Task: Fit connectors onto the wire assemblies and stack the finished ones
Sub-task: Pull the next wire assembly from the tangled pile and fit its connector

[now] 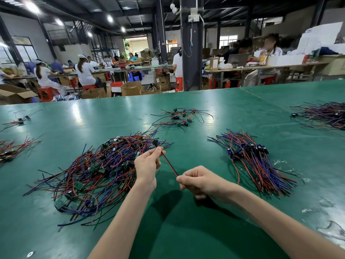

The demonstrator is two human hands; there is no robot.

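1. Your left hand (147,168) pinches the wire (169,165) just below its black connector (155,143); your right hand (200,181) pinches the other end.
2. The wire looks light and limp, so grip near the ends, not mid-span.
3. The stack (250,157) lies right of your right hand.

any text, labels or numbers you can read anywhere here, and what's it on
No text here can be read.
White label on the brown carton: too blurred to read.
Blue mark on the white boxes: too blurred.
Green circuit boards in the tangled wire pile: any print too small.
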